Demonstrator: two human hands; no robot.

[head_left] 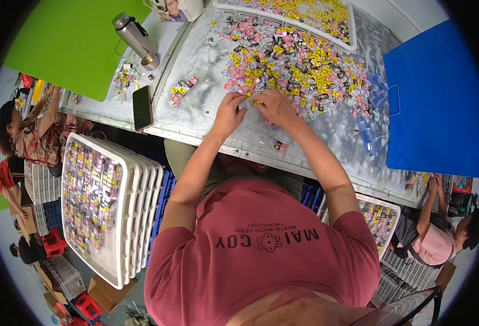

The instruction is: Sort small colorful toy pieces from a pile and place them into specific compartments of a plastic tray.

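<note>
My left hand (230,115) and my right hand (277,110) meet at the near edge of a wide pile of small pieces (299,70) in yellow, pink, black and clear. The fingers of both hands are bent and pinched close together. Small pieces lie right at the fingertips, but what each hand grips is too small to make out. A little cluster of similar pieces (182,91) sits to the left of my left hand. Nearer my body, by the table edge, lies another small group (277,145).
A white tray (353,30) of yellow pieces stands behind the pile. On the left are a phone (142,108) at the table edge and a steel flask (133,35). Green (60,49) and blue (435,98) panels flank the table. Stacked white trays (121,217) rise beside me; people work on both sides.
</note>
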